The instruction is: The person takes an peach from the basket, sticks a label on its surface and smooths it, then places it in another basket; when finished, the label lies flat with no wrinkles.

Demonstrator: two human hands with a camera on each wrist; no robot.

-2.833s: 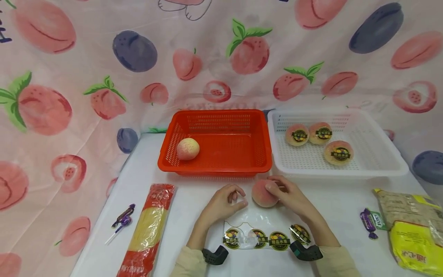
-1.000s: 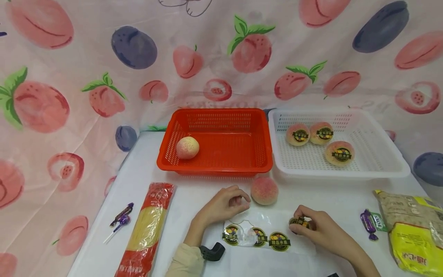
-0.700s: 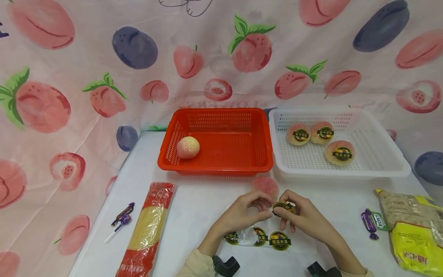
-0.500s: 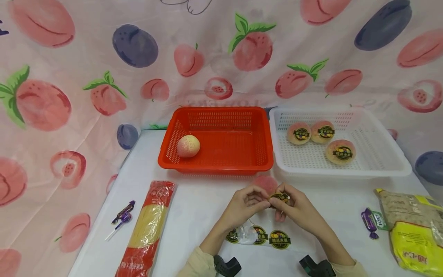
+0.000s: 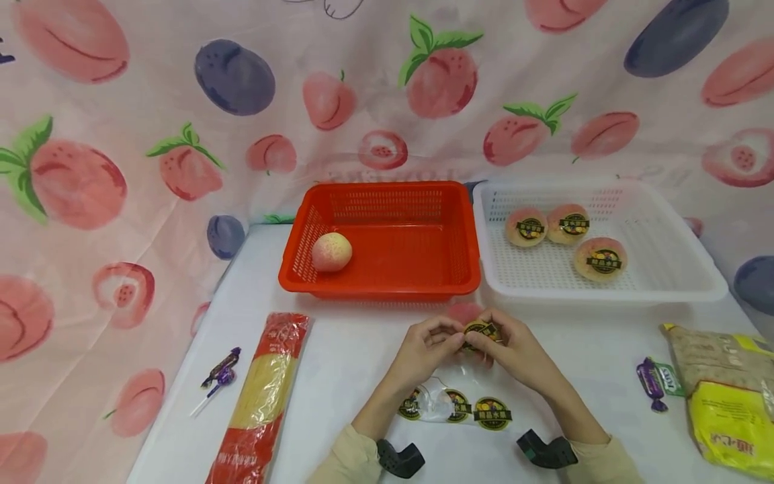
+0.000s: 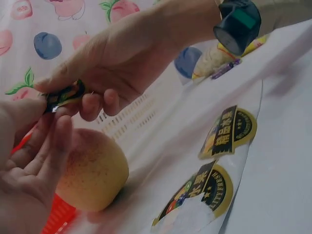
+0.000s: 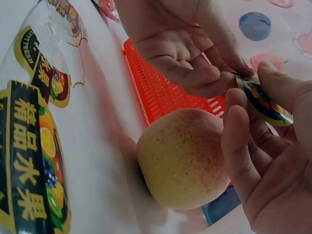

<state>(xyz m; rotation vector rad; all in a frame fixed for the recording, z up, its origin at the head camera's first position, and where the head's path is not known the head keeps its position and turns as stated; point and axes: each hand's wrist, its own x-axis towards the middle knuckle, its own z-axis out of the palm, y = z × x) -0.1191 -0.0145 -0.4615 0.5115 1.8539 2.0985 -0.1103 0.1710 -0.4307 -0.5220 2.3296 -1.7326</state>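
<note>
In front of the baskets my right hand (image 5: 514, 349) pinches a round black-and-gold fruit sticker (image 5: 480, 331) between thumb and fingers. My left hand (image 5: 423, 349) meets it there, its thumb and index fingertip pinching the sticker's near edge, as the right wrist view shows. Just behind the hands a pink-and-yellow peach (image 7: 183, 158) sits on the white table, mostly hidden by them in the head view. Below the hands lies a clear sticker sheet (image 5: 464, 378) bearing three more stickers, among them a whole round one (image 5: 492, 413).
A red basket (image 5: 387, 294) holds one plain peach (image 5: 332, 253). Beside it, a white basket (image 5: 665, 294) has three stickered peaches (image 5: 600, 259). Noodles in a red packet (image 5: 263, 390) and a lollipop (image 5: 224, 378) lie left; candy (image 5: 652, 384) and yellow bags (image 5: 728, 430) lie right.
My right hand has let go of the peach, lifted a sticker off the sheet's right end, and carried it up and left to my left hand. Both hands now hold it before the peach.
</note>
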